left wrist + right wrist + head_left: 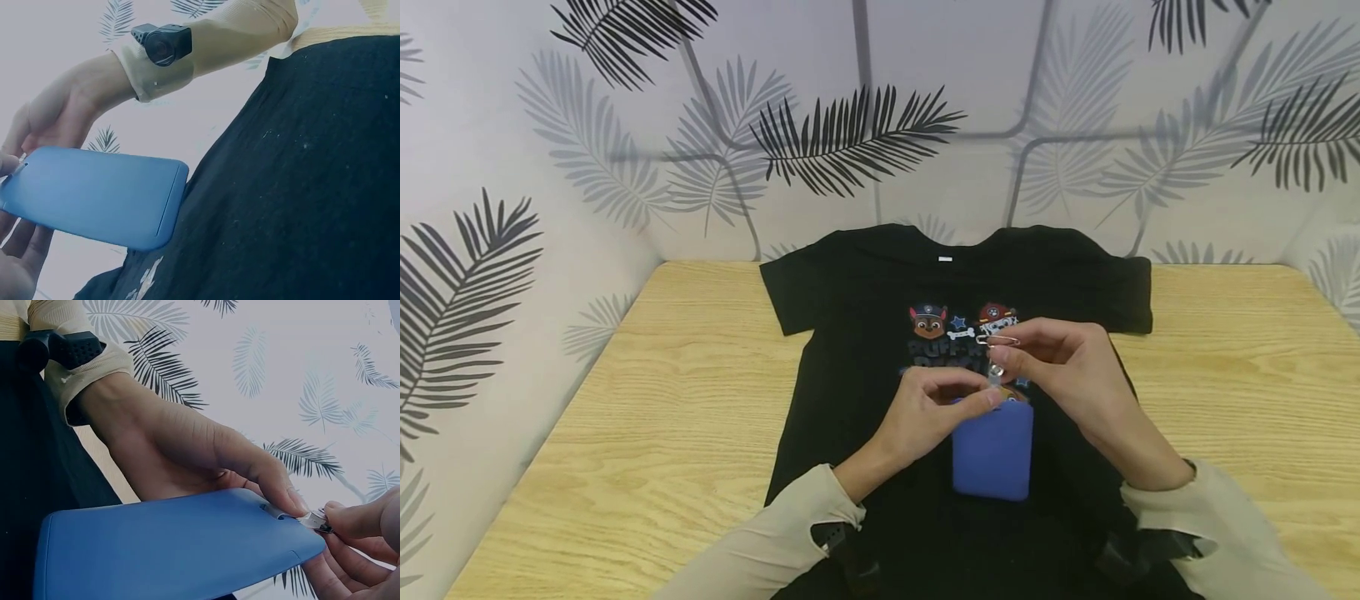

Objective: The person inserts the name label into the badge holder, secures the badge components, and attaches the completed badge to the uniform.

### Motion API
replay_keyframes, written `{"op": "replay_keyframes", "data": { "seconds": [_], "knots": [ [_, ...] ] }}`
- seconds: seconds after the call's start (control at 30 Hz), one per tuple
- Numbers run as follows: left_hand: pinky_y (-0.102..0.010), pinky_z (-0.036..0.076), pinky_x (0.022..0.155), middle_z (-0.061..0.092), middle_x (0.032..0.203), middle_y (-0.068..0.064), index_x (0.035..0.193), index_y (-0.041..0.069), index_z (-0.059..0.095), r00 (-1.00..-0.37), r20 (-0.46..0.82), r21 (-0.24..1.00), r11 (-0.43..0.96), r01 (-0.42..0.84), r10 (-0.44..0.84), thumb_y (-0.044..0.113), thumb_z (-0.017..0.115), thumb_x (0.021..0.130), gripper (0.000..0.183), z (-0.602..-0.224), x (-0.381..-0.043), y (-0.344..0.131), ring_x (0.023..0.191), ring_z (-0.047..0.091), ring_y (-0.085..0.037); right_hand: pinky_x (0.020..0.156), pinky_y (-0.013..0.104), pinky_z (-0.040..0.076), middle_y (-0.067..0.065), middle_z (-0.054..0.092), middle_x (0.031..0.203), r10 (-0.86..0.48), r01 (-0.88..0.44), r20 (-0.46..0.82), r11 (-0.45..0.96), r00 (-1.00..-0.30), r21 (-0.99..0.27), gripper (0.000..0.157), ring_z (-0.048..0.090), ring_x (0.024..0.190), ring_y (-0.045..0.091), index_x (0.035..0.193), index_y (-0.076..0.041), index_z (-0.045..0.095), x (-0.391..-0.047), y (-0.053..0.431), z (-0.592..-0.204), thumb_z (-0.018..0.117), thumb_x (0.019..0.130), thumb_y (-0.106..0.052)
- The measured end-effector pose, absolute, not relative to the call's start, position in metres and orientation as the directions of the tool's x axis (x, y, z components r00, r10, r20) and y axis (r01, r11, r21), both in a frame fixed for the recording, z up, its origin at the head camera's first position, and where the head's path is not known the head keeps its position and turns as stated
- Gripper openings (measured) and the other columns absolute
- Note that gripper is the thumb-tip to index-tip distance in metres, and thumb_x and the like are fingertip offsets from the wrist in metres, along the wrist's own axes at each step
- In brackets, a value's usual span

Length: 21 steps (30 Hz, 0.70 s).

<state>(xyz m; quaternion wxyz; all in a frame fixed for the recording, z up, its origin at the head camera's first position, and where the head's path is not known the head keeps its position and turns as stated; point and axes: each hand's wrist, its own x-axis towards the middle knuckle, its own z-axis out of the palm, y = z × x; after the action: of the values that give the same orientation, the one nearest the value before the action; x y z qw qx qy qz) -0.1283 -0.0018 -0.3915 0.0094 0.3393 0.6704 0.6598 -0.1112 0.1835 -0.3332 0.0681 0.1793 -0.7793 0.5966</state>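
A blue card holder (992, 454) hangs upright over a black T-shirt (850, 375). My left hand (928, 408) pinches it at its top edge, where a short strap (273, 511) passes through the slot. Above that, the thumb and fingertips of my right hand (1071, 367) pinch a metal badge clip (317, 521) with an open-looped safety pin (998, 340) on it. The two hands' fingertips come close together around the clip. In the left wrist view the card holder (97, 194) shows its plain flat face, tilted, with my right hand (62, 119) behind it.
The T-shirt lies spread on a wooden table (647, 400), its neck toward the back wall (910, 75) with leaf patterns. Cartoon dog prints (928, 322) and lettering show on its chest, partly behind my hands. Black cameras (164, 44) sit on both wrists.
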Motion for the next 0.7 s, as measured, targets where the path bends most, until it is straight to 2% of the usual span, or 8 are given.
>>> {"op": "replay_keyframes", "data": {
  "seconds": [0.1, 0.27, 0.43, 0.53, 0.7],
  "knots": [
    [-0.027, 0.054, 0.073, 0.070, 0.094, -0.019, 0.099, -0.007, 0.070, -0.763, 0.437, 0.891, -0.114, 0.439, 0.477, 0.011, 0.066, 0.090, 0.021, -0.3932, -0.1276, 0.0001, 0.081, 0.063, -0.004, 0.065, 0.029, 0.056, 0.001, 0.071, 0.091, -0.197, -0.366, 0.325, 0.226, -0.925, -0.903, 0.019, 0.068, 0.073, 0.016, 0.102, 0.007, 0.069, -0.1107, 0.1840, -0.3328, 0.070, 0.088, -0.007],
    [-0.022, 0.051, 0.066, 0.071, 0.094, -0.018, 0.101, -0.008, 0.071, -0.748, 0.468, 0.873, -0.112, 0.475, 0.471, 0.005, 0.065, 0.090, 0.018, -0.3936, -0.1252, 0.0023, 0.078, 0.060, -0.002, 0.066, 0.028, 0.057, 0.000, 0.071, 0.090, -0.203, -0.377, 0.337, 0.207, -0.919, -0.903, 0.015, 0.068, 0.073, 0.015, 0.100, 0.007, 0.069, -0.1106, 0.1850, -0.3324, 0.070, 0.087, -0.002],
    [-0.024, 0.053, 0.068, 0.071, 0.094, -0.017, 0.103, -0.008, 0.071, -0.726, 0.502, 0.851, -0.117, 0.512, 0.470, 0.003, 0.064, 0.090, 0.018, -0.3939, -0.1246, 0.0026, 0.081, 0.061, -0.003, 0.064, 0.027, 0.056, 0.004, 0.072, 0.089, -0.219, -0.396, 0.355, 0.181, -0.909, -0.900, 0.014, 0.068, 0.070, 0.015, 0.098, 0.006, 0.070, -0.1118, 0.1854, -0.3319, 0.070, 0.087, -0.001],
    [-0.029, 0.055, 0.073, 0.070, 0.096, -0.020, 0.104, -0.010, 0.070, -0.692, 0.532, 0.832, -0.152, 0.533, 0.488, 0.007, 0.062, 0.093, 0.021, -0.3953, -0.1256, 0.0023, 0.086, 0.063, -0.006, 0.062, 0.027, 0.056, 0.005, 0.072, 0.088, -0.228, -0.397, 0.359, 0.154, -0.905, -0.905, 0.013, 0.067, 0.069, 0.015, 0.097, 0.005, 0.071, -0.1122, 0.1854, -0.3313, 0.071, 0.086, -0.002],
    [-0.034, 0.056, 0.078, 0.068, 0.099, -0.025, 0.107, -0.013, 0.067, -0.656, 0.547, 0.827, -0.214, 0.520, 0.520, 0.024, 0.060, 0.097, 0.039, -0.3971, -0.1279, 0.0018, 0.092, 0.065, -0.011, 0.061, 0.027, 0.056, 0.005, 0.071, 0.088, -0.241, -0.381, 0.345, 0.124, -0.907, -0.916, 0.011, 0.067, 0.068, 0.015, 0.097, 0.001, 0.072, -0.1124, 0.1863, -0.3302, 0.070, 0.087, -0.003]
  ]
}}
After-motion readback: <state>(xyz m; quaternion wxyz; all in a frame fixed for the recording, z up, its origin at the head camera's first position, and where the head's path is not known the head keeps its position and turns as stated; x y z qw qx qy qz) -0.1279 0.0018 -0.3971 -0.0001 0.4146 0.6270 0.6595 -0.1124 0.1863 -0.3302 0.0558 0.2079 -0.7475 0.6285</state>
